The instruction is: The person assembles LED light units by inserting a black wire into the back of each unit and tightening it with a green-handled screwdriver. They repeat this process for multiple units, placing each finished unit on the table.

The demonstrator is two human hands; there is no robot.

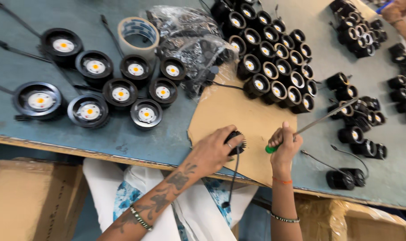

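Observation:
My left hand [215, 149] grips a small black round light fitting [238, 142] with a finned body, pressed on a brown cardboard sheet [238, 109] near the table's front edge. A black wire [233, 176] hangs from the fitting over the edge. My right hand [284, 145] holds a screwdriver [311, 124] with a green handle; its long metal shaft points up and to the right, away from the fitting. The two hands are close together, a few centimetres apart.
Several round black lights with white and orange centres [120, 93] lie at the left. A dense cluster of smaller black fittings [274, 62] sits behind the cardboard, more at the right [359, 129]. A tape roll [138, 33] and plastic bags [189, 44] lie behind. Cardboard boxes [33, 196] stand below.

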